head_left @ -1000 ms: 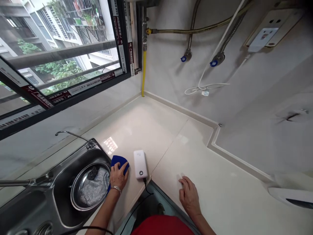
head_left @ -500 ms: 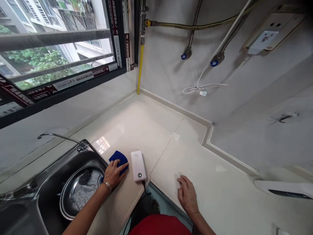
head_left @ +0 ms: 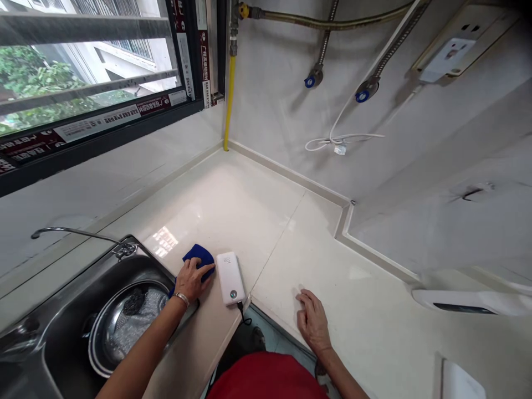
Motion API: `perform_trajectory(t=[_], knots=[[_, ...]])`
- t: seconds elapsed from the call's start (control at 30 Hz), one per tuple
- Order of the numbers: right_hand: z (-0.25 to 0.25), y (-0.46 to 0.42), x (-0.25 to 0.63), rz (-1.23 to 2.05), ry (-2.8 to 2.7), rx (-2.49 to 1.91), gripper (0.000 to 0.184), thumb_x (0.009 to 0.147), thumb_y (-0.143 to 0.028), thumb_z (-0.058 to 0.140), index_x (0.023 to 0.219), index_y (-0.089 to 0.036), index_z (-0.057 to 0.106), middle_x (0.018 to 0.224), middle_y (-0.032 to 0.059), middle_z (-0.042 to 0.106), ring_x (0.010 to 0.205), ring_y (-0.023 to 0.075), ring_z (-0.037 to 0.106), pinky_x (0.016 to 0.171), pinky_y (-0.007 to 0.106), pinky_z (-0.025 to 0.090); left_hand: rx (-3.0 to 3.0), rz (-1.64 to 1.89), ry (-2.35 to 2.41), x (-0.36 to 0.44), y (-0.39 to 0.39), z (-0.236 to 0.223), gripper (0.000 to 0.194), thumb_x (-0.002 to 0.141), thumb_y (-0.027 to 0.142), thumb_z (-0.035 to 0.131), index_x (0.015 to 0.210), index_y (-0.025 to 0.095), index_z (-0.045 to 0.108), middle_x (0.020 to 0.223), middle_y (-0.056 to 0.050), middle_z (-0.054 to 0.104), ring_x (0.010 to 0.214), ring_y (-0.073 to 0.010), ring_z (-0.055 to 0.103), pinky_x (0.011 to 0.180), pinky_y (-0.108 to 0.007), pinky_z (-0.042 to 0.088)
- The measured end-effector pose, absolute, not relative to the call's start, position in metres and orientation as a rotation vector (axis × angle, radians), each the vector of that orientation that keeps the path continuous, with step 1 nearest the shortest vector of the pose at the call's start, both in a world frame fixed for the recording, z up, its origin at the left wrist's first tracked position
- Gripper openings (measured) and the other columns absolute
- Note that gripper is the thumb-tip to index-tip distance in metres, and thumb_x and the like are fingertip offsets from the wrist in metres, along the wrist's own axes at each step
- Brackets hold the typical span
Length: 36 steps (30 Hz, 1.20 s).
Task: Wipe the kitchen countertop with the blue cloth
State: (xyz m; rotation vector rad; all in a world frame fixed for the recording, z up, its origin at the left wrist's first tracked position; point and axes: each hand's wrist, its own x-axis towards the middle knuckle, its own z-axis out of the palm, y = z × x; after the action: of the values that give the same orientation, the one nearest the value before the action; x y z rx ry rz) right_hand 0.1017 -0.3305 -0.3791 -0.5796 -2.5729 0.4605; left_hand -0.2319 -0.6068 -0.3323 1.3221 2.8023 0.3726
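In the head view, the left hand [head_left: 191, 281] lies over a blue cloth [head_left: 201, 254] on the counter [head_left: 249, 205], between the sink [head_left: 62, 321] and a white power bank [head_left: 228, 276]; its fingers are spread, and whether they pinch the fabric cannot be told. The right hand [head_left: 313, 322] is near the counter's front edge, fingers loosely bent, grasping nothing visible. The step looks like wiping; a further stroke would call for steering clear of the power bank.

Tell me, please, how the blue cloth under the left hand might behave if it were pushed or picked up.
The blue cloth looks thin, so it would probably sag or fold when lifted. It would likely slide readily under the left hand, since the counter looks smooth and glossy.
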Motion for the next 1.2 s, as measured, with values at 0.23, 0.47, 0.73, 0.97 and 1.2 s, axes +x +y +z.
perform_trajectory(t=[0.23,0.47,0.73,0.97,1.2], knots=[[-0.378,-0.331,0.102,0.468,-2.581,-0.594,0.039,0.084,-0.008,0.039,0.120,-0.019,0.052,0.127,0.0132,0.052,0.118,0.0232,0.051,0.097,0.046,0.051,0.733,0.424,3.058,-0.290,-0.587,-0.321,0.037,0.083,0.040,0.056,0.117,0.035,0.069,0.114,-0.012,0.048,0.099,-0.0291,0.045,0.086,-0.042,0.044],[-0.386,-0.329,0.107,0.481,-2.568,-0.576,0.038,0.085,-0.011,0.039,0.120,-0.020,0.051,0.128,0.0137,0.052,0.117,0.0246,0.053,0.095,0.047,0.051,0.720,0.475,3.131,-0.267,-0.591,-0.319,0.041,0.087,0.047,0.051,0.122,0.032,0.067,0.116,-0.012,0.049,0.102,-0.0282,0.046,0.088,-0.041,0.044],[-0.395,-0.327,0.108,0.440,-2.553,-0.533,0.037,0.086,-0.015,0.040,0.120,-0.020,0.053,0.129,0.0130,0.054,0.117,0.0257,0.054,0.096,0.047,0.050,0.886,0.503,3.078,-0.250,-0.613,-0.324,0.037,0.089,0.045,0.048,0.119,0.035,0.068,0.115,-0.009,0.053,0.100,-0.0243,0.048,0.093,-0.039,0.044],[-0.400,-0.325,0.111,0.425,-2.571,-0.538,0.035,0.087,-0.020,0.044,0.121,-0.021,0.053,0.129,0.0131,0.054,0.119,0.0278,0.054,0.094,0.047,0.051,0.449,0.555,3.209,-0.318,-0.621,-0.327,0.040,0.089,0.045,0.048,0.120,0.031,0.068,0.119,-0.014,0.051,0.102,-0.0285,0.047,0.087,-0.043,0.045],[-0.405,-0.320,0.113,0.380,-2.581,-0.522,0.033,0.089,-0.023,0.044,0.120,-0.024,0.055,0.126,0.0117,0.058,0.112,0.0264,0.059,0.082,0.041,0.056,-0.033,0.629,3.279,-0.392,-0.636,-0.326,0.043,0.089,0.047,0.045,0.120,0.027,0.067,0.124,-0.016,0.047,0.109,-0.0327,0.044,0.089,-0.047,0.043]])
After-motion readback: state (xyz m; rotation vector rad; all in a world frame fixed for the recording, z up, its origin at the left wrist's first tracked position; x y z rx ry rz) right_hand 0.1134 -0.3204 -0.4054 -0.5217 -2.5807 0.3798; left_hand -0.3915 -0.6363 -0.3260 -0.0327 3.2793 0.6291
